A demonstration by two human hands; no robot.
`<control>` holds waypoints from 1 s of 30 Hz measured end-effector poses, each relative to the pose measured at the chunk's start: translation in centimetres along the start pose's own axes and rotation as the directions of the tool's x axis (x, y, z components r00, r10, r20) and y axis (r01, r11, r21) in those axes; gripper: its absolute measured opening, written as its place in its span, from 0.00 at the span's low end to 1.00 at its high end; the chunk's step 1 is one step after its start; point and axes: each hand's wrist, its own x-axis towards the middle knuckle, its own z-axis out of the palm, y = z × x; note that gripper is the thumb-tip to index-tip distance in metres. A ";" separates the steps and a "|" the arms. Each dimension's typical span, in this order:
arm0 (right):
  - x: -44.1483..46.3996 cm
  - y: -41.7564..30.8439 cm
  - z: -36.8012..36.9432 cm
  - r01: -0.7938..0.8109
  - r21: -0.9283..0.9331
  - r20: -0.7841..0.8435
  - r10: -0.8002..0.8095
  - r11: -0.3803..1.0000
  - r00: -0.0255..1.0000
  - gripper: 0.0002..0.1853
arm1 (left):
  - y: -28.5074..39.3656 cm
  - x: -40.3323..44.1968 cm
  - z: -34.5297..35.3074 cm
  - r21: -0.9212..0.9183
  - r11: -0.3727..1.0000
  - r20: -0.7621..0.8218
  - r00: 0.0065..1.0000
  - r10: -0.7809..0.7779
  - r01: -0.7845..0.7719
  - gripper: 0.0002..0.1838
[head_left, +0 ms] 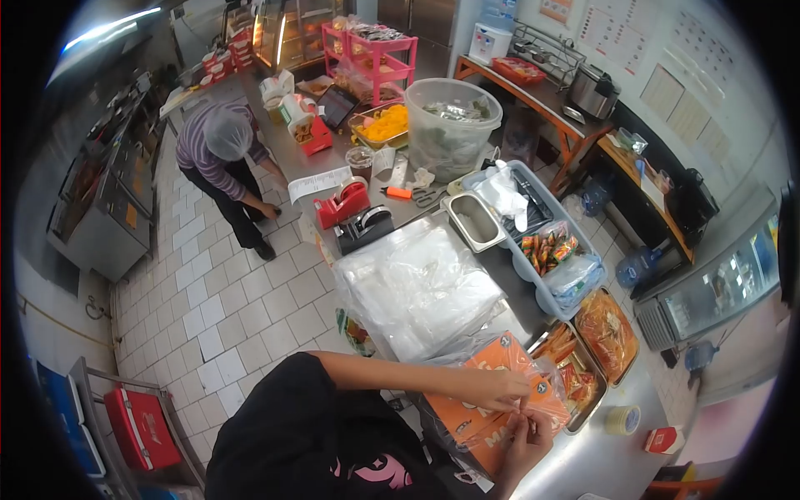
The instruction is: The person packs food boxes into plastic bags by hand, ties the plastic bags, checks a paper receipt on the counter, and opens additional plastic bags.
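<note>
An orange box (pixel 482 427) in clear plastic lies at the near edge of the steel counter. Over its right part, my left hand (pixel 500 390) and my right hand (pixel 529 435) meet, with fingertips pinched together at the clear plastic. Both hands are closed on that plastic. Just beyond the box is a wide stack of clear plastic bags (pixel 425 287). To the right of my hands stands a steel tray (pixel 593 407) with packed food, next to another tray of wrapped orange food (pixel 608 333).
A co-worker (pixel 223 154) in a hairnet bends down at the left. Tape dispensers (pixel 343 202), a blue-grey bin (pixel 542 292) with packets, a steel container (pixel 475 221) and a large clear tub (pixel 450 133) stand farther back. A tape roll (pixel 622 420) lies at the right.
</note>
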 end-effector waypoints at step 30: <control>3.6 7.6 33.4 0.236 -0.408 0.433 -0.041 0.882 0.901 0.09 | -13.8 -25.9 -16.7 0.391 0.709 -0.473 0.789 -0.392 0.587 0.18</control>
